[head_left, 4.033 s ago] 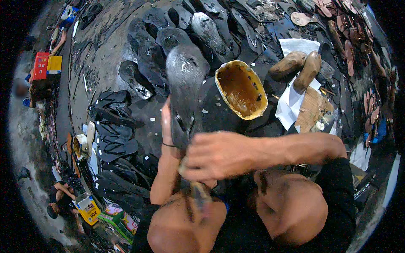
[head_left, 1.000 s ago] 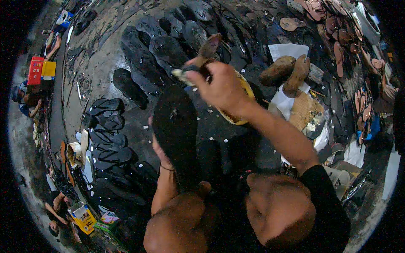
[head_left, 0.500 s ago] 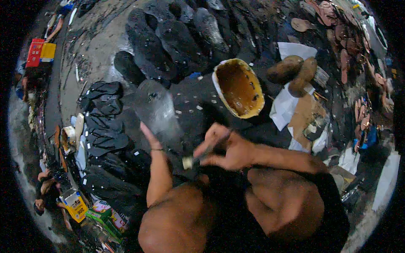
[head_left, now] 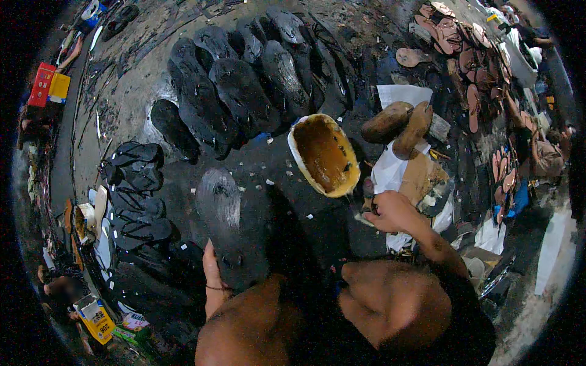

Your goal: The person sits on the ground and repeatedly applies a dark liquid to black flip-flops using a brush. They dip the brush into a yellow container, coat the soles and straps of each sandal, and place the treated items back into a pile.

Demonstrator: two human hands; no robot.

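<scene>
Below the head camera, the person's left hand (head_left: pixel 212 272) props up a black rubber sandal sole (head_left: pixel 235 226), fingers behind it and thumb along its near edge, so the grip is closed on the sole's lower end while the glossy face tilts toward the viewer. Right of it, the right hand (head_left: pixel 394 211) is curled shut around a small tool with a pale tip (head_left: pixel 365 218), probably a brush, though too little shows to be sure; it sits just beside the yellow-rimmed bowl of brown glue (head_left: pixel 325 155) on the dark floor (head_left: pixel 122 104).

Judging from this one view, the main risk is the wet-looking sole slipping: it is held only at one end, and a loose grip could let it tip onto the person's bare knee (head_left: pixel 250 323) or onto the gritty floor, fouling the coated face. The bowl lies tilted, so a knock from the right hand could spill glue toward the white paper sheets (head_left: pixel 397 97) and the two brown wooden shoe lasts (head_left: pixel 400 125) resting on them. A drip from the tool could land on the row of finished black soles (head_left: pixel 244 85) laid out beyond, or on the stacked black flip-flops (head_left: pixel 137 195) to the left
</scene>
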